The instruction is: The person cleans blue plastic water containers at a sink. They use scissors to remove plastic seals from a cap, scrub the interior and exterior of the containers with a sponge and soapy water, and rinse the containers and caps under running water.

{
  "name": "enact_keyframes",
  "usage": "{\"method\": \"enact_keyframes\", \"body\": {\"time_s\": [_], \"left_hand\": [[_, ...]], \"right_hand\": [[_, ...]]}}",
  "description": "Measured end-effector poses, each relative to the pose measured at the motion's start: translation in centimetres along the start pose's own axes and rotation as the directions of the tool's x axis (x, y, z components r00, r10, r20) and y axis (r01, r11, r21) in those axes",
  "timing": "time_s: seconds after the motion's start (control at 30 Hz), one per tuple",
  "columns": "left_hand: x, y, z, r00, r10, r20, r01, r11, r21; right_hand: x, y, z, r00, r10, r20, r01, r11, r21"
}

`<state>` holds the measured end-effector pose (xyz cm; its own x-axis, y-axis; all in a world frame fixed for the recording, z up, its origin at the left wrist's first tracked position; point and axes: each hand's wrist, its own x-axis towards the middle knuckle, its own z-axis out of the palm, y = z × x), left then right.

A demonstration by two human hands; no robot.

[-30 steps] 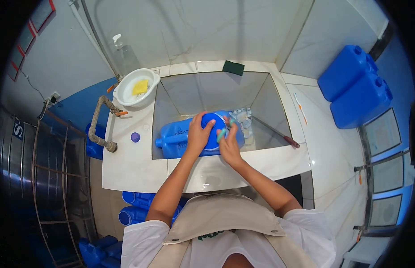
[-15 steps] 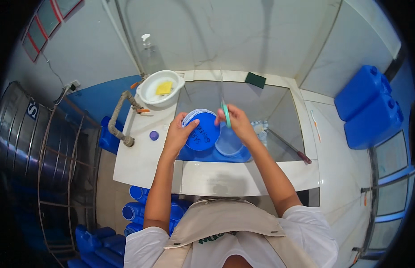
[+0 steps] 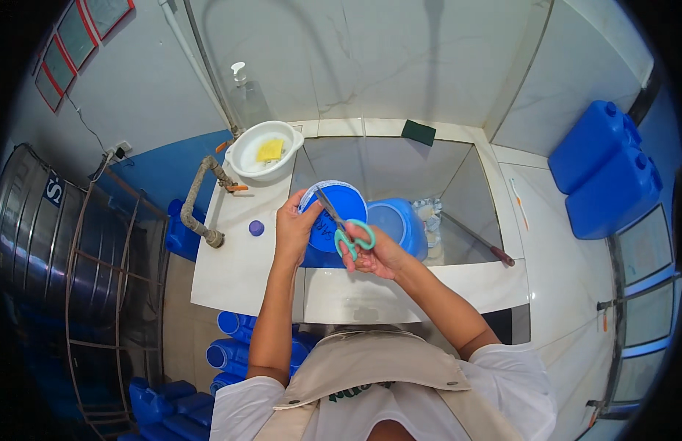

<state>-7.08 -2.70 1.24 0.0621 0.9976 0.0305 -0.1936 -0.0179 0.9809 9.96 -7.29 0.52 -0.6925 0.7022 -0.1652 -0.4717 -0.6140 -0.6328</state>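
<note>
My left hand (image 3: 289,224) is shut on a round blue lid (image 3: 348,202), with white labelling around its rim and dark handwriting on its face. In my right hand (image 3: 381,257) are green-handled scissors (image 3: 352,235), their blades lying over the lid toward its upper left rim, near my left thumb. Below and behind my hands, a blue plastic container (image 3: 414,228) lies on its side in the tiled sink (image 3: 458,191), its translucent round opening facing up. Whether the blades touch the lid, I cannot tell.
A white basin (image 3: 249,165) with a yellow sponge, a purple cap (image 3: 256,228) and pipe taps (image 3: 238,187) are at left. A green pad (image 3: 418,132) and long-handled tool (image 3: 499,252) are on the sink. Jerry cans (image 3: 612,198) stand right, several more (image 3: 231,356) low left; a steel tank (image 3: 32,242) stands far left.
The lid has come off the container's opening in my left hand and moved left. My right hand has swung the scissors down over the lid, blades now toward the upper left.
</note>
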Motion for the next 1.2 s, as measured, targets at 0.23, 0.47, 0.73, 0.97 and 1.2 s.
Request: {"method": "enact_keyframes", "body": {"time_s": [0.23, 0.47, 0.73, 0.97, 1.2], "left_hand": [[0.2, 0.6, -0.3, 0.985, 0.17, 0.007, -0.164, 0.937, 0.31], [-1.5, -0.2, 0.2, 0.979, 0.193, 0.062, -0.2, 0.859, 0.471], [0.3, 0.5, -1.3, 0.956, 0.199, 0.217, -0.26, 0.916, 0.304], [1.2, 2.1, -1.6, 0.974, 0.006, 0.226, -0.116, 0.873, 0.475], [2.6, 1.5, -2.1, 0.968, 0.135, 0.212, -0.23, 0.816, 0.531]], "right_hand": [[-0.1, 0.1, 1.4, 0.963, -0.15, -0.224, 0.035, 0.894, -0.447], [0.9, -2.9, 0.5, 0.872, -0.377, -0.312, 0.125, 0.787, -0.604], [2.7, -6.8, 1.3, 0.798, -0.518, 0.308, 0.225, -0.217, -0.95], [4.2, -5.5, 1.1, 0.703, -0.485, 0.521, 0.242, -0.526, -0.815], [6.8, -5.9, 0.9, 0.587, -0.713, 0.384, 0.222, -0.315, -0.923]]}}
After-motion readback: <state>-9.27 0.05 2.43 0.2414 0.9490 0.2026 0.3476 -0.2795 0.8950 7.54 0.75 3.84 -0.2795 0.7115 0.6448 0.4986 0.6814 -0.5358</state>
